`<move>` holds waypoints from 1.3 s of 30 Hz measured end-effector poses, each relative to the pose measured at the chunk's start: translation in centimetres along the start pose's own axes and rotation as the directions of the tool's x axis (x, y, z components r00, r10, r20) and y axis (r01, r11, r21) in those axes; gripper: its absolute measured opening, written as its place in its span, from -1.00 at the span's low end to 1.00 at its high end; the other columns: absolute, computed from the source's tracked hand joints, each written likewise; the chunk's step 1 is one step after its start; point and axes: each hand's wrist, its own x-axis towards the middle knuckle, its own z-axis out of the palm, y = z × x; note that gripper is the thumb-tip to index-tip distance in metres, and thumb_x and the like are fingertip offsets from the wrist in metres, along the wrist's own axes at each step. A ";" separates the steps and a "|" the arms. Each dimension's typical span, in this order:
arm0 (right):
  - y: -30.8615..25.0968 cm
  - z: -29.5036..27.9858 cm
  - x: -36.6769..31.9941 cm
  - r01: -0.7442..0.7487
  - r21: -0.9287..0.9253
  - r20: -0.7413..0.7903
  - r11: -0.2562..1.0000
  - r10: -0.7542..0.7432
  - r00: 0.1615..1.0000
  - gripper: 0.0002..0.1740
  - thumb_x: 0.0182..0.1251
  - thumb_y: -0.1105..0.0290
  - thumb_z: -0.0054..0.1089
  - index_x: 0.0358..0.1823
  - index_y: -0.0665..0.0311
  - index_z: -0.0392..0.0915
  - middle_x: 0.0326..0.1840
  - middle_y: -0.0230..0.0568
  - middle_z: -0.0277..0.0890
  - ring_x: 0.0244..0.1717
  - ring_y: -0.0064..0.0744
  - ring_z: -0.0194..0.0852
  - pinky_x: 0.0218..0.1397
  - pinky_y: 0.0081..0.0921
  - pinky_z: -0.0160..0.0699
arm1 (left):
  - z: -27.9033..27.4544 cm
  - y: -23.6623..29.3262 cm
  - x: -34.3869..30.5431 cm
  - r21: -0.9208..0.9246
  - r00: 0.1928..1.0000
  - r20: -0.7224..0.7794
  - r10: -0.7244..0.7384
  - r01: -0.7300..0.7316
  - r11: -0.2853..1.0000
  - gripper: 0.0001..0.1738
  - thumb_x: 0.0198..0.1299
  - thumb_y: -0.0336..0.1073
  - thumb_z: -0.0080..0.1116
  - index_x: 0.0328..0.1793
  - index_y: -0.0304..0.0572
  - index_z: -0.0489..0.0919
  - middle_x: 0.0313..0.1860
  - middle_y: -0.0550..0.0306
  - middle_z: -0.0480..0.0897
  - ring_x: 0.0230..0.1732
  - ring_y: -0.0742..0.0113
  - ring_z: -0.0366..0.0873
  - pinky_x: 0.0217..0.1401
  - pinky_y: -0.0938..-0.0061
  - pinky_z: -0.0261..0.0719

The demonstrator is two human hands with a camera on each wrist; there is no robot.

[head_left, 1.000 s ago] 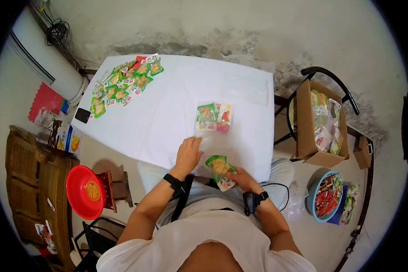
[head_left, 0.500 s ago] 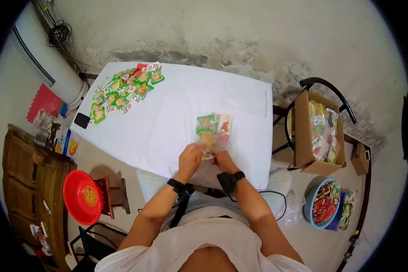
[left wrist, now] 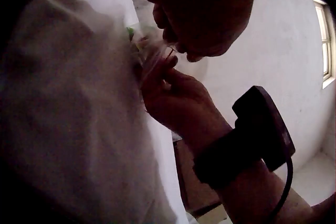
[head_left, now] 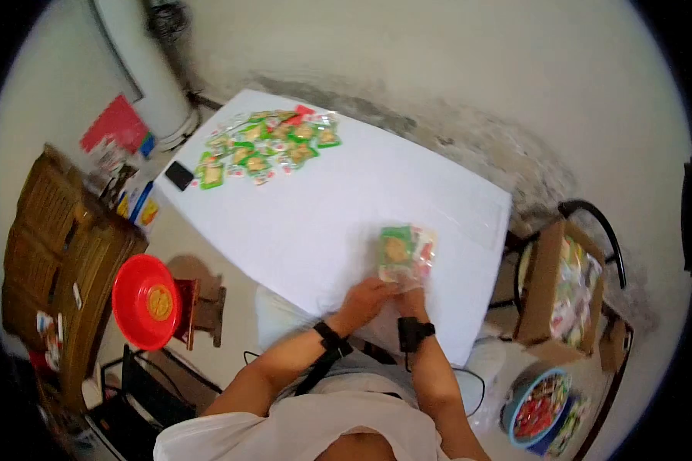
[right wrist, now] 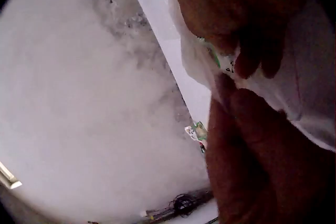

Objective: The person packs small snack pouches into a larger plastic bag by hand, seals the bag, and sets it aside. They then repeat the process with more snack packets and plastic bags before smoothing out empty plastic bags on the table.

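Bag (head_left: 404, 253) laid on desk (head_left: 323, 207) near front edge. Mouth pinched by curled fingers of left hand (head_left: 364, 296) and right hand (head_left: 412, 298). Green packet (head_left: 396, 247), half-inserted earlier, now fully inside.

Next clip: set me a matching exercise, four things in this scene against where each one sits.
Things:
1. clear bag
2. loose packets
3. red basin
4. cardboard box

Places:
a. on a chair, right of the table
b. low down, left of the table
c. table's far left corner
d. pinched by the left hand and right hand

Pairs: 1-d, 2-c, 3-b, 4-a
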 end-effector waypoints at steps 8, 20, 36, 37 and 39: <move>0.6 0.5 0.3 0.516 -0.747 0.302 0.420 -0.476 0.826 -0.66 0.37 0.26 -0.15 0.05 0.23 0.45 -0.11 -0.07 0.49 -0.10 -0.16 0.41 -0.06 -0.27 0.37 | 0.0 -0.3 0.8 -0.055 0.998 0.006 0.057 -0.056 0.997 -0.67 0.03 -0.48 0.05 -0.05 -0.06 0.58 -0.21 0.02 0.57 -0.19 0.05 0.53 -0.17 0.25 0.53; 0.2 0.1 0.2 0.332 -0.031 0.212 0.943 -0.318 0.924 -0.56 0.43 0.19 -0.24 0.18 0.34 0.26 0.17 -0.03 0.34 0.16 -0.19 0.32 0.17 -0.38 0.34 | 0.1 -0.4 1.2 -0.115 0.991 0.134 0.022 -0.007 0.993 -0.64 0.10 -0.42 0.00 0.06 -0.04 0.52 -0.15 -0.03 0.55 -0.07 -0.01 0.49 0.00 0.23 0.48; -1.0 -3.8 -7.1 0.434 -0.900 0.377 0.047 -0.418 0.826 -0.82 0.20 0.41 0.09 -0.21 0.31 0.53 -0.40 -0.08 0.52 -0.40 -0.20 0.48 -0.30 -0.38 0.44 | -11.0 -21.2 9.8 0.517 0.890 -0.260 -0.375 0.457 0.724 -0.58 -0.01 -0.26 0.13 0.02 -0.19 0.51 0.17 -0.35 0.33 0.11 -0.30 0.32 0.22 0.08 0.28; -1.2 -3.5 -7.0 0.430 -0.901 0.373 0.048 -0.420 0.827 -0.82 0.20 0.41 0.09 -0.21 0.31 0.53 -0.40 -0.08 0.52 -0.40 -0.20 0.48 -0.30 -0.38 0.44 | -11.6 -22.1 10.7 0.516 0.891 -0.256 -0.374 0.453 0.727 -0.58 -0.01 -0.26 0.13 0.02 -0.19 0.51 0.17 -0.35 0.33 0.11 -0.30 0.32 0.22 0.08 0.28; -2.3 -2.3 -7.5 0.270 -0.947 0.225 0.172 -0.245 0.943 -0.83 0.15 0.41 0.10 -0.26 0.33 0.54 -0.39 -0.02 0.52 -0.41 -0.07 0.46 -0.32 -0.31 0.44 | -12.1 -24.6 12.2 0.362 0.708 -0.328 -0.626 0.706 0.609 -0.60 0.00 -0.21 0.11 0.01 -0.15 0.53 0.20 -0.37 0.31 0.12 -0.30 0.31 0.22 0.07 0.28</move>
